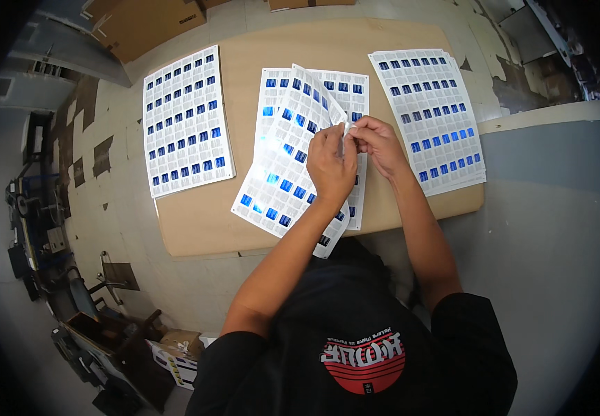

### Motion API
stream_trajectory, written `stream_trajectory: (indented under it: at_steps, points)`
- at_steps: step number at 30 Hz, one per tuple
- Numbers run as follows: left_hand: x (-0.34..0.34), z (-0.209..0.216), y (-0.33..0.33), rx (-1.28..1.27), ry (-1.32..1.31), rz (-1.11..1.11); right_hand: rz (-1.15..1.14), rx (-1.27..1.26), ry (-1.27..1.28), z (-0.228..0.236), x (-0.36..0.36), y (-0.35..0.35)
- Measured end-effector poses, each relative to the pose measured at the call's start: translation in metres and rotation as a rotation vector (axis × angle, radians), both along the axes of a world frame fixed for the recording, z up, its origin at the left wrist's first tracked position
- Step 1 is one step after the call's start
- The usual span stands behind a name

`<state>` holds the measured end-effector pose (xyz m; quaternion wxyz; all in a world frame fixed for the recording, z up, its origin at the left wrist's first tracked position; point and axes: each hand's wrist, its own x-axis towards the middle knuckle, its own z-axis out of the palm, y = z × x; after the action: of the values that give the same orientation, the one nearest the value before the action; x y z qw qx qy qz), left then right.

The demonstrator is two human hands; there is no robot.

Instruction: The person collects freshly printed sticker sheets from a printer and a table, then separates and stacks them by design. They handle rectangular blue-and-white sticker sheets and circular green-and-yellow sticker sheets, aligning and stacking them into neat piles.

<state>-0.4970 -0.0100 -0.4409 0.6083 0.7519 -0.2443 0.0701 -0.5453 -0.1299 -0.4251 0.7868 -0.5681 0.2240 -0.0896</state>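
Observation:
A glossy white printed sheet (262, 191) with rows of small blue squares lies tilted over a straighter stack of like sheets (364, 78) at the middle of the table. Its upper right corner is lifted and bent. My left hand (332, 165) grips the sheet near that corner, fingers closed on it. Close against it, my right hand (381, 145) pinches the corner between thumb and fingers. The fingertips of both hands meet there, so the exact edge between them is partly hidden.
The table (192, 225) is covered in brown paper. A neat stack of printed sheets (183, 118) lies on the left, and a slightly fanned stack (428, 118) on the right. Cardboard boxes (140, 28) stand beyond the table. A wooden chair (120, 347) is at lower left.

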Motion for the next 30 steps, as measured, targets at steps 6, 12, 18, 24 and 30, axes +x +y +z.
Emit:
stream_trajectory:
  at_steps: [6, 12, 18, 24, 30]
  points:
    - [-0.001, -0.001, 0.014, -0.021, -0.013, -0.026, 0.033, -0.068, 0.026, 0.008, -0.003, 0.011]
    - [-0.008, 0.002, 0.023, -0.136, 0.233, -0.037, -0.008, -0.151, 0.043, 0.001, -0.01, 0.024]
    - [-0.01, -0.001, 0.026, -0.25, 0.572, -0.022, -0.072, -0.087, -0.011, -0.003, -0.019, 0.032]
    - [-0.021, -0.01, 0.023, -0.439, 0.734, 0.034, -0.134, -0.018, -0.077, -0.007, -0.023, 0.034]
    - [-0.035, -0.009, 0.021, -0.499, 0.657, -0.056, -0.143, 0.029, -0.082, -0.01, -0.029, 0.029]
